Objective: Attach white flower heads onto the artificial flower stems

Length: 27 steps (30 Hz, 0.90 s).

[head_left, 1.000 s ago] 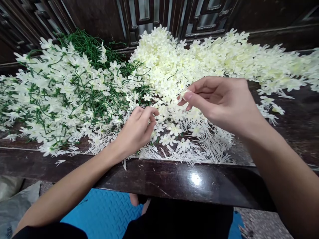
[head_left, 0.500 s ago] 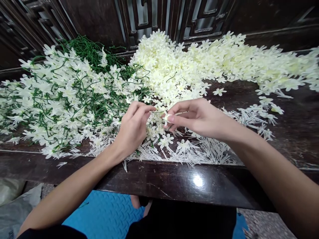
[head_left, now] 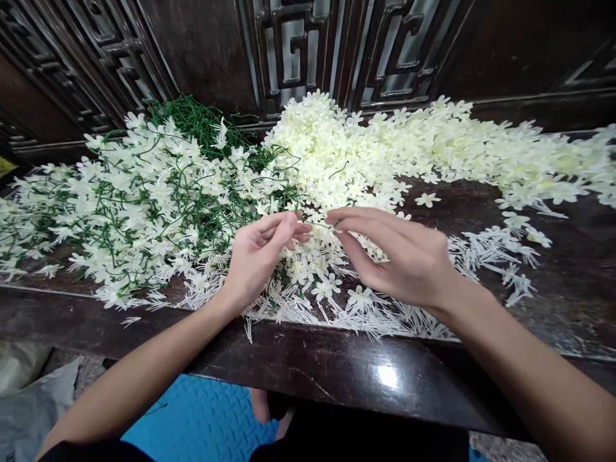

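Over the front of the heap, my left hand (head_left: 257, 256) is closed, palm partly turned up, its thumb against the curled fingers. What lies in it is mostly hidden; a thin pale strand (head_left: 318, 225) shows between the two hands. My right hand (head_left: 399, 256) is closed in a pinch, fingertips and thumb on a short green stem (head_left: 335, 224). Below the hands lie loose white artificial flowers (head_left: 327, 287) and many thin white stamens (head_left: 404, 314). To the left is a pile of white flowers on green stems (head_left: 144, 199).
A mound of stemless cream petals (head_left: 337, 141) stretches along the back to the right. Bare green stems (head_left: 192, 125) are bunched behind the left pile. Everything rests on a dark wooden bench (head_left: 577, 256) against a carved back panel (head_left: 206, 58). A blue mat (head_left: 192, 417) lies below.
My right hand has turned over, and the white flower at its fingertips no longer shows; a green stem does. My left hand has rolled palm upward. The view has tilted up slightly.
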Available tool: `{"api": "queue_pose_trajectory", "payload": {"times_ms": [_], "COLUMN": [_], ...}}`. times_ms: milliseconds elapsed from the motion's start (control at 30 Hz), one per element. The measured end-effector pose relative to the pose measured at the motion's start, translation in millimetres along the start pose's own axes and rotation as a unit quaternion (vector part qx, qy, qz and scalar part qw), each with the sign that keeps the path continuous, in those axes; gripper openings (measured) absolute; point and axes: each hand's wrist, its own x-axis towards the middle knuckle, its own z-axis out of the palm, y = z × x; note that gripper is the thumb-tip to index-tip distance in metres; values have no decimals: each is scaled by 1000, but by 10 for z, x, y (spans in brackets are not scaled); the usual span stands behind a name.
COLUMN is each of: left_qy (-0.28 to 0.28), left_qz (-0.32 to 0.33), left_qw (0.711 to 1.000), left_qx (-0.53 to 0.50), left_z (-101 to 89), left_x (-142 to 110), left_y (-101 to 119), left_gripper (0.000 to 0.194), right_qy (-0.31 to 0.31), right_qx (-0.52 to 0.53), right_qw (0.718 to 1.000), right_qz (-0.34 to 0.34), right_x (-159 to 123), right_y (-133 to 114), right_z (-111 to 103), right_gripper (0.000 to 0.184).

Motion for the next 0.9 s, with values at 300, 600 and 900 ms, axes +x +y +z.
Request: {"api": "queue_pose_trajectory", "payload": {"times_ms": [300,600,900], "left_qy": [62,-36,-37], "left_qz": [-43,32,62], "left_qw": [980,999,997], "left_qx": [-184,-18,24], "left_z": [-27,91,96], "left_x": [29,-152,-160], "left_y": [-10,114,104], "left_gripper": [8,10,7], "right_qy": [-14,-96,-120], "right_qx": [97,286,241], "right_qw": [995,937,949], "right_qz": [14,177,166], "right_x": [24,95,87], "right_y": [-106,-141,-138], "right_z": [-133,-245,-232], "right_gripper": [13,4,2]}}
